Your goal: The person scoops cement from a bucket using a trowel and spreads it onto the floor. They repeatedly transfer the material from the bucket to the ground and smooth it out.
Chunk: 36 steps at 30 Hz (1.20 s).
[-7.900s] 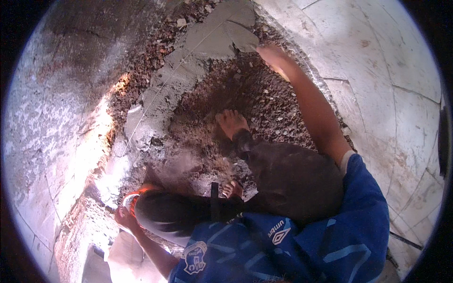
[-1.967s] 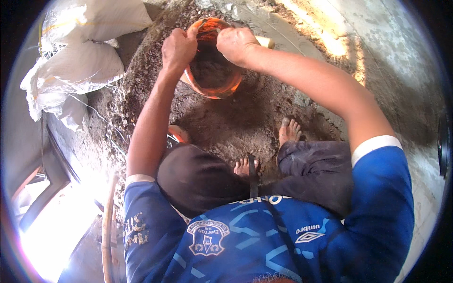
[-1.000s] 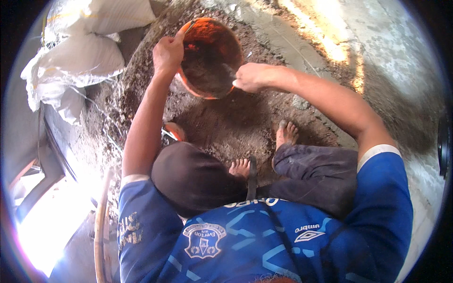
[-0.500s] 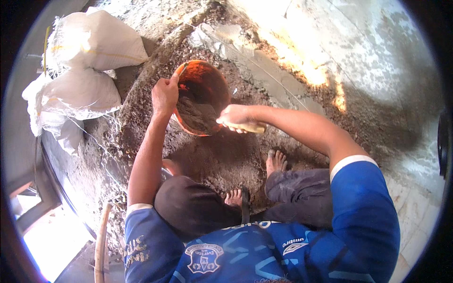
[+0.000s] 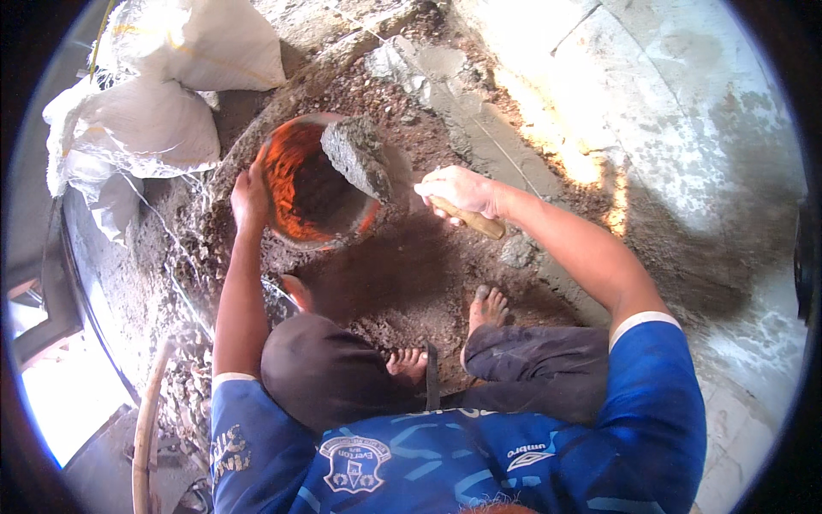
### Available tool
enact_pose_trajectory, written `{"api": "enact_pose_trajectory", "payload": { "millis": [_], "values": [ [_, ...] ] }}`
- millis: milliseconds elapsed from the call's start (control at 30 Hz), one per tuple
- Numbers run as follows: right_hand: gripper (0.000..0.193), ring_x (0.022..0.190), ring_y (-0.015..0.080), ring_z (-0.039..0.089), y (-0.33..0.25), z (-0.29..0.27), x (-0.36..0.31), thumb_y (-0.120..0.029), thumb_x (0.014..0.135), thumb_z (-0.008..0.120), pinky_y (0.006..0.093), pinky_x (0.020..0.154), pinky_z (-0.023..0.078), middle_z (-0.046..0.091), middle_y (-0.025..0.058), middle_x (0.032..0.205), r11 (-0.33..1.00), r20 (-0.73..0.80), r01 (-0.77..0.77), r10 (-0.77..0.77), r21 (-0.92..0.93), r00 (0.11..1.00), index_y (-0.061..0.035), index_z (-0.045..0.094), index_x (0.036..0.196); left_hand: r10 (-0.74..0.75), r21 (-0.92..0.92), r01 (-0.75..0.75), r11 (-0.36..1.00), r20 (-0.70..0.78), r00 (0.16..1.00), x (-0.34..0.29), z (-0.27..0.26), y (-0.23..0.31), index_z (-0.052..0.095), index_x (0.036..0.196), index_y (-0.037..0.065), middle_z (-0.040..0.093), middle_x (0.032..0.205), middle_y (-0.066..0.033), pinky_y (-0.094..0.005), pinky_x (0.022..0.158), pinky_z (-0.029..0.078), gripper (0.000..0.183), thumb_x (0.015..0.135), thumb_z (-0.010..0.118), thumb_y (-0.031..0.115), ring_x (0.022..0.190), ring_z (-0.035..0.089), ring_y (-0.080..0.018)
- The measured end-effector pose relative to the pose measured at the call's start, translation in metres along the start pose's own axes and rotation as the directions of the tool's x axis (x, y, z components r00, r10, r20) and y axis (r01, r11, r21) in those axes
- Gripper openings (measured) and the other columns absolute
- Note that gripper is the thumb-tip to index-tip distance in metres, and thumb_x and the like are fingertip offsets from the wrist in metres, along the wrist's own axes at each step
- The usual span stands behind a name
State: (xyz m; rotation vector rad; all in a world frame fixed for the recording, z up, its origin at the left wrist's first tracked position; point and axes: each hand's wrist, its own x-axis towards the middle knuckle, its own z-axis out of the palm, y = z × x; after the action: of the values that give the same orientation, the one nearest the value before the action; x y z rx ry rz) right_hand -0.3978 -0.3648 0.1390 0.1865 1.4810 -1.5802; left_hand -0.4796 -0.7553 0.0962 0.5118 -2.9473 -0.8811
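An orange bucket (image 5: pixel 295 184) stands tilted in front of me, grey mortar smeared inside it. My left hand (image 5: pixel 249 199) grips its left edge, the fingertips partly hidden. In my right hand (image 5: pixel 462 193) is the wooden handle of a trowel (image 5: pixel 479 223). A thick lump of wet mortar (image 5: pixel 355 156) rides on the trowel's blade, above the bucket's right rim, and covers most of the blade.
White woven sacks (image 5: pixel 141 128) lie at the far left. A taut string (image 5: pixel 505 152) runs above a grey mortar strip (image 5: pixel 479 128) on the right. My bare feet (image 5: pixel 486 310) are on the rough ground close by. A curved wooden pole (image 5: pixel 147 428) is at lower left.
My right hand has lifted the trowel out of the bucket with mortar on it and moved slightly right. The bucket and my left hand have shifted left, the hand now lower on its side.
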Motion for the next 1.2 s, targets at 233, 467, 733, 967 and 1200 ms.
{"api": "enact_pose_trajectory", "payload": {
  "millis": [233,467,733,967,1200],
  "values": [
    [0.029,0.045,0.0086,0.046,-0.013,-0.057,-0.042,-0.033,0.094,0.053,0.0226,0.037,0.041,0.051,0.0009,0.062,0.998,-0.202,0.064,-0.064,-0.006,0.977,-0.0052,0.054,0.085,-0.086,-0.017,0.085,0.996,-0.112,0.99,-0.01,0.011,-0.041,0.062,0.09,-0.003,0.061,0.082,-0.027,-0.0494,0.072,0.043,0.056,0.093,0.043,0.049,0.08,0.057,-0.044],
    [0.028,0.044,0.0091,0.047,-0.017,-0.123,-0.026,-0.032,0.094,0.054,0.0243,0.036,0.041,0.051,0.0013,0.062,0.997,-0.468,0.068,-0.073,-0.027,0.881,-0.0084,0.052,0.079,-0.104,0.006,0.105,0.994,-0.113,0.988,-0.006,0.012,-0.043,0.061,0.088,-0.004,0.061,0.081,-0.0272,-0.0504,0.072,0.041,0.055,0.095,0.042,0.048,0.079,0.056,-0.0446],
    [0.022,0.044,0.0135,0.048,-0.034,-0.172,0.038,-0.028,0.093,0.053,0.03,0.038,0.041,0.052,0.0035,0.062,0.985,-0.604,-0.057,-0.055,-0.166,0.795,-0.0071,0.053,0.085,-0.092,0.009,0.094,0.996,-0.104,0.99,-0.007,0.011,-0.042,0.06,0.089,-0.005,0.059,0.084,-0.0297,-0.0502,0.072,0.042,0.054,0.096,0.042,0.045,0.082,0.056,-0.0464],
    [0.037,0.073,0.0292,0.064,-0.048,-0.171,0.089,-0.036,0.091,0.049,0.0413,0.065,0.052,0.065,0.0176,0.085,0.663,-0.617,-0.245,-0.41,-0.707,0.672,-0.002,0.06,0.099,-0.104,0.041,0.109,0.993,-0.118,0.988,-0.003,0.013,-0.046,0.061,0.086,-0.004,0.06,0.083,-0.0294,-0.0512,0.071,0.042,0.054,0.095,0.042,0.046,0.08,0.056,-0.0469],
    [0.048,0.098,0.0346,0.062,-0.056,-0.157,0.079,-0.043,0.093,0.041,0.0437,0.087,0.048,0.065,0.0209,0.103,0.6,-0.647,-0.277,-0.582,-0.751,0.492,-0.0033,0.061,0.112,-0.121,0.053,0.127,0.99,-0.112,0.986,-0.01,0.011,-0.033,0.06,0.089,-0.004,0.059,0.088,-0.0303,-0.0529,0.073,0.041,0.054,0.096,0.04,0.046,0.084,0.056,-0.0475]
  ]
}}
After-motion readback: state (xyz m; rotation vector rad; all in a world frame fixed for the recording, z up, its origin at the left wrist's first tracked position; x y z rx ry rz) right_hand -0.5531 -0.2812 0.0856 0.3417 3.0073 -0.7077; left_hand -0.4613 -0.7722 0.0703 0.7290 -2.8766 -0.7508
